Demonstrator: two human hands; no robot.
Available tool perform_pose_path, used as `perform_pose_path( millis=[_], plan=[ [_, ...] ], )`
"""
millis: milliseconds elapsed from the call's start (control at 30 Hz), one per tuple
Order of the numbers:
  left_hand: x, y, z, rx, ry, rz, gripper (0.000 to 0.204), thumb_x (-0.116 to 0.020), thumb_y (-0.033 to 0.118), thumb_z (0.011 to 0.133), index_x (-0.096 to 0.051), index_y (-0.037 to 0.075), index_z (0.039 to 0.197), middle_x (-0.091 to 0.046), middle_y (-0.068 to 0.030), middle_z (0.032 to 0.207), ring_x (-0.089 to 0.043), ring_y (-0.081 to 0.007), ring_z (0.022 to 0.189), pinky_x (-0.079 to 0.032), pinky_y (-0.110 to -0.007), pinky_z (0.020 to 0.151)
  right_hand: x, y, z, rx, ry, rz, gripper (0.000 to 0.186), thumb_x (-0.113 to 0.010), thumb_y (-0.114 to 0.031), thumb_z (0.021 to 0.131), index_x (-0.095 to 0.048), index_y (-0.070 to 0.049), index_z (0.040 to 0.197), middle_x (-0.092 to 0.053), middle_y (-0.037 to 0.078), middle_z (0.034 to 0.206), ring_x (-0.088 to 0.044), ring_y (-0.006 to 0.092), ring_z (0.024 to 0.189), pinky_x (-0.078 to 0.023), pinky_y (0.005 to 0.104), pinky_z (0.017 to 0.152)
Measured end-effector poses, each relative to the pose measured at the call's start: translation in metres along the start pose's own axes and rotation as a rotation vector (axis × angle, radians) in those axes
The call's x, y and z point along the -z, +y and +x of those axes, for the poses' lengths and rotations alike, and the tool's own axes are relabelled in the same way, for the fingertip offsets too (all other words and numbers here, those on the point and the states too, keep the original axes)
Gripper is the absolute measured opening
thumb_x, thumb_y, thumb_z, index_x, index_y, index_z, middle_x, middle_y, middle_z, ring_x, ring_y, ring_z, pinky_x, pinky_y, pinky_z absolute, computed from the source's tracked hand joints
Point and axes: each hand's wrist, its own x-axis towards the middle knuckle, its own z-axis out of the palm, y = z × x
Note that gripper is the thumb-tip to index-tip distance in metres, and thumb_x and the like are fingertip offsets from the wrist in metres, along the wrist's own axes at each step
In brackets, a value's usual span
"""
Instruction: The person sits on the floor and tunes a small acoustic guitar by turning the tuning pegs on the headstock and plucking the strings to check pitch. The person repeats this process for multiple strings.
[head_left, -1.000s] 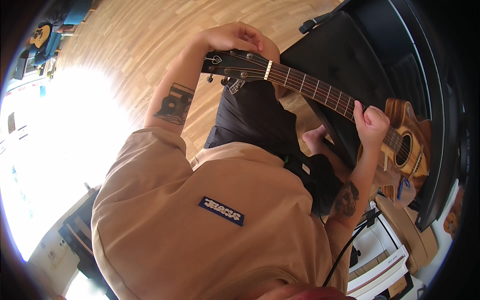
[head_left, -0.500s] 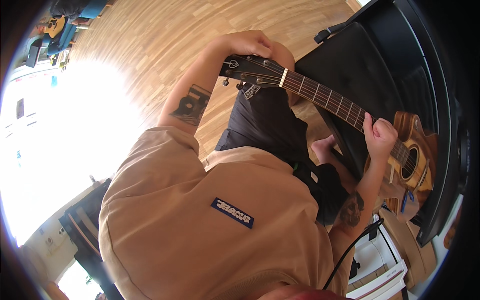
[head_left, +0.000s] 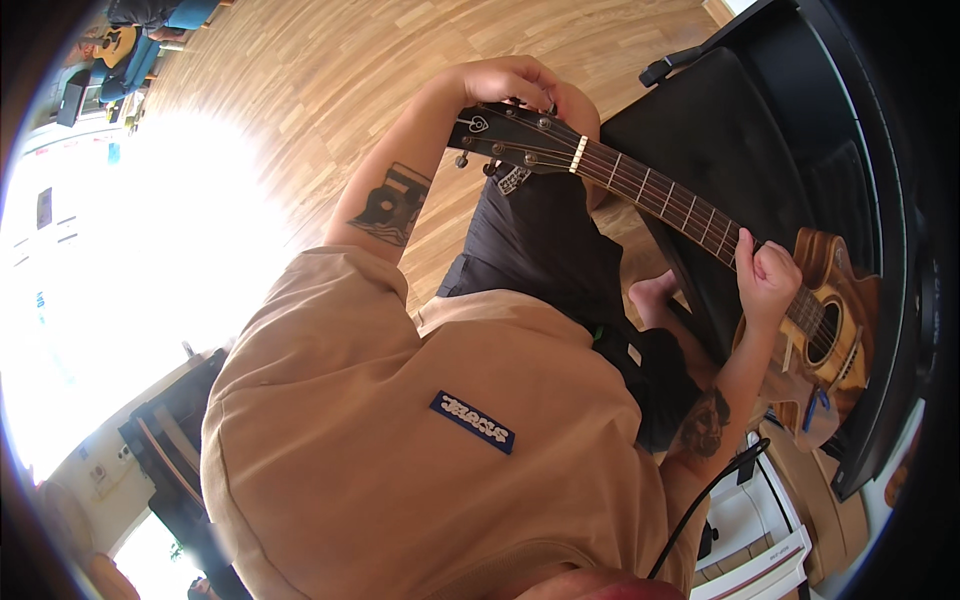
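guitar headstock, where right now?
In the head view, the guitar headstock is upper centre, at the left end of the neck, with the left hand at its far edge.

- You seem to be in a music room or guitar studio, though it could equally be a home or shop.
- A guitar (head_left: pixel 690 221) lies across your front.
- Far left, another person (head_left: pixel 145 12) sits by a blue seat (head_left: pixel 130 75) with a second guitar (head_left: pixel 117 45).
- Pale wooden flooring (head_left: pixel 350 60) spreads under your leg.

Headstock (head_left: pixel 512 137) left, guitar body (head_left: pixel 847 318) right
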Motion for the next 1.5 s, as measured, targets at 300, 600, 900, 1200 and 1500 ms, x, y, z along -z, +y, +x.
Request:
perform_pose_path(
  millis=[300,600,900,1200,1500],
  plan=[
    [-0.008,0.004,-0.005,0.037,0.107,0.129,0.027,-0.071,0.029,0.099,-0.073,0.002,0.104,-0.071,-0.0011,0.090,-0.065,-0.0116,0.088,-0.052,-0.029,0.083,0.003,0.007,-0.001,0.116,0.030,0.025,0.056,-0.079,0.010,0.087,-0.033,-0.004,0.059,-0.030,0.008,0.056,-0.030,0.0189,0.048,-0.025,0.0357,0.047],
    [-0.015,0.011,-0.006,0.003,0.356,0.378,0.030,-0.077,0.032,0.095,-0.080,0.002,0.092,-0.072,-0.0030,0.084,-0.064,-0.0099,0.079,-0.050,-0.029,0.072,-0.002,0.014,-0.004,0.093,0.050,0.125,0.056,-0.079,0.010,0.087,-0.032,-0.005,0.060,-0.030,0.007,0.058,-0.031,0.0177,0.049,-0.024,0.0352,0.047],
    [-0.008,0.010,-0.008,-0.129,0.121,0.053,0.018,-0.063,0.004,0.097,-0.077,0.000,0.109,-0.076,-0.0067,0.101,-0.070,-0.0138,0.096,-0.054,-0.029,0.087,-0.001,0.019,-0.012,0.122,0.045,0.053,0.059,-0.080,0.010,0.087,-0.030,-0.007,0.060,-0.029,0.005,0.058,-0.028,0.0170,0.050,-0.022,0.0345,0.048],
    [-0.003,0.009,-0.011,-0.088,0.095,0.252,0.018,-0.069,0.017,0.098,-0.077,0.003,0.105,-0.076,-0.0059,0.098,-0.071,-0.0165,0.101,-0.054,-0.035,0.097,-0.003,0.006,-0.001,0.068,0.047,0.113,0.058,-0.082,0.008,0.086,-0.031,-0.007,0.061,-0.030,0.005,0.058,-0.029,0.0183,0.050,-0.022,0.0362,0.048],
    [-0.026,0.037,-0.005,0.032,0.211,0.299,0.030,-0.076,0.024,0.095,-0.079,0.003,0.116,-0.079,-0.0117,0.104,-0.073,-0.0190,0.100,-0.055,-0.031,0.092,-0.007,0.029,-0.017,0.144,0.105,0.120,0.054,-0.082,0.007,0.087,-0.036,-0.005,0.060,-0.033,0.007,0.060,-0.034,0.0193,0.050,-0.026,0.0362,0.047]
  ],
)
